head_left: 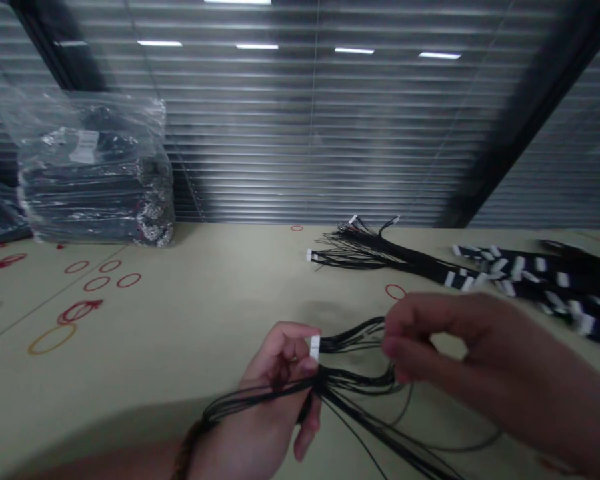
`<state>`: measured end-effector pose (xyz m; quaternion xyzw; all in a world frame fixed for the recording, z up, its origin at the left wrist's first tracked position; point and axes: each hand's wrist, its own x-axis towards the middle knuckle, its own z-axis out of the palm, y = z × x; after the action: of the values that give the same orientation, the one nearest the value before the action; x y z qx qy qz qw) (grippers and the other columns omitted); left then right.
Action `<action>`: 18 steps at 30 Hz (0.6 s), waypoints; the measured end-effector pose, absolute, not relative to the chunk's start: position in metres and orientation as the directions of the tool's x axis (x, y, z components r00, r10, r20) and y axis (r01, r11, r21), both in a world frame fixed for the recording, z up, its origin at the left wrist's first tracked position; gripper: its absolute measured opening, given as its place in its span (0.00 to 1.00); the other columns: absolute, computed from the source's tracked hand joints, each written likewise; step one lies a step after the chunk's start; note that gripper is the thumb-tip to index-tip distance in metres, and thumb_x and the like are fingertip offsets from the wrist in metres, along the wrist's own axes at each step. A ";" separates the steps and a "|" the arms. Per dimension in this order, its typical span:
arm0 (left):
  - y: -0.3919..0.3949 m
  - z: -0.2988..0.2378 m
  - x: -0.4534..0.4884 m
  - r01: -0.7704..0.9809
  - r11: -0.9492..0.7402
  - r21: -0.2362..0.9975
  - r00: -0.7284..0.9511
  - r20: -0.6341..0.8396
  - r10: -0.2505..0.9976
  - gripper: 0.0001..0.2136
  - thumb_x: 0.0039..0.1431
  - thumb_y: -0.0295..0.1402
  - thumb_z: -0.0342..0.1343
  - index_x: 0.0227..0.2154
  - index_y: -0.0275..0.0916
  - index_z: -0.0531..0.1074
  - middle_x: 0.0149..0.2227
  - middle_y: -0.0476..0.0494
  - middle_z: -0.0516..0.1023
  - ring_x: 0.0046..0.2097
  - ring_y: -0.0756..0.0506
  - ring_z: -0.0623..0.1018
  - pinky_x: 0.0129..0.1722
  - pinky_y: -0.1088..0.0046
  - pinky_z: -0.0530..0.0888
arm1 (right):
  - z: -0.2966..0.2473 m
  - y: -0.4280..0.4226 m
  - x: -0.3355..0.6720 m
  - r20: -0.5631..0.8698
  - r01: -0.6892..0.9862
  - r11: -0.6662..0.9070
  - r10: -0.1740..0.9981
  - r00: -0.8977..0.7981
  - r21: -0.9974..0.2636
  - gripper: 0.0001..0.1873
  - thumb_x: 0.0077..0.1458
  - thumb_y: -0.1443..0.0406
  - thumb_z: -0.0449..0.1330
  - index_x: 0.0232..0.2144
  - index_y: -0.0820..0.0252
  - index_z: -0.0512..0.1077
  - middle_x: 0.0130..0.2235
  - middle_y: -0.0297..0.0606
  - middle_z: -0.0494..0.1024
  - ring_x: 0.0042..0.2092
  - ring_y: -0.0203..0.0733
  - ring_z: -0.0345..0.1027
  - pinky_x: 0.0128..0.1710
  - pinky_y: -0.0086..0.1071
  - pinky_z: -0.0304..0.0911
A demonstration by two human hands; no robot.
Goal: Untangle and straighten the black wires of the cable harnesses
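My left hand [275, 393] is closed around a bundle of thin black wires [360, 383], and a small white connector [315, 347] shows at its fingertips. My right hand [460, 353] hovers just to the right, fingers curled and pinched at the wire loops near the connector. The wires trail off toward the lower right across the beige table [190, 320].
More black wire harnesses with white connectors [380, 250] lie at the far right of the table, some with white labels [520, 270]. A clear plastic bag of dark stacked items [95, 173] stands at the back left before window blinds. Red circles [100, 280] mark the tabletop.
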<state>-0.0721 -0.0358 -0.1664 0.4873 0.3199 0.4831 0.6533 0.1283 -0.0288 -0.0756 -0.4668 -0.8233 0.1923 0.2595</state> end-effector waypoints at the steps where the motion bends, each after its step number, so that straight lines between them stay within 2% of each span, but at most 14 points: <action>1: -0.037 -0.167 -0.073 -0.331 0.055 0.942 0.333 0.063 0.941 0.08 0.61 0.40 0.51 0.37 0.41 0.64 0.25 0.58 0.62 0.15 0.61 0.62 0.10 0.92 0.61 | -0.084 -0.033 0.118 0.282 0.678 0.516 0.856 -0.434 -0.523 0.10 0.56 0.64 0.54 0.23 0.55 0.68 0.20 0.25 0.70 0.22 0.28 0.63 0.19 0.23 0.55; 4: -0.039 -0.168 -0.074 -0.353 0.055 0.934 0.361 0.082 0.929 0.08 0.61 0.40 0.51 0.38 0.43 0.64 0.29 0.56 0.64 0.16 0.63 0.64 0.12 0.92 0.62 | -0.104 -0.043 0.102 0.438 0.711 0.598 0.787 -0.435 -0.368 0.08 0.56 0.68 0.53 0.27 0.55 0.69 0.25 0.27 0.71 0.26 0.32 0.65 0.26 0.27 0.57; 6: -0.041 -0.168 -0.074 -0.365 0.062 0.929 0.375 0.086 0.923 0.07 0.61 0.40 0.51 0.39 0.44 0.65 0.29 0.56 0.65 0.16 0.63 0.65 0.12 0.92 0.63 | -0.111 -0.045 0.100 0.473 0.723 0.621 0.757 -0.451 -0.303 0.08 0.56 0.69 0.52 0.28 0.56 0.70 0.26 0.28 0.71 0.28 0.35 0.66 0.28 0.30 0.58; 18: -0.047 -0.173 -0.073 -0.380 0.079 0.922 0.407 0.090 0.909 0.07 0.60 0.39 0.53 0.39 0.43 0.67 0.27 0.54 0.66 0.17 0.61 0.65 0.13 0.91 0.59 | -0.117 -0.051 0.097 0.528 0.728 0.664 0.685 -0.502 -0.170 0.16 0.63 0.68 0.45 0.28 0.57 0.70 0.27 0.30 0.72 0.29 0.36 0.66 0.29 0.32 0.59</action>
<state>-0.0733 -0.0467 -0.1732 0.4877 0.2712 0.4721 0.6824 0.0973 -0.0506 -0.1175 -0.4080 -0.8659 -0.0374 0.2871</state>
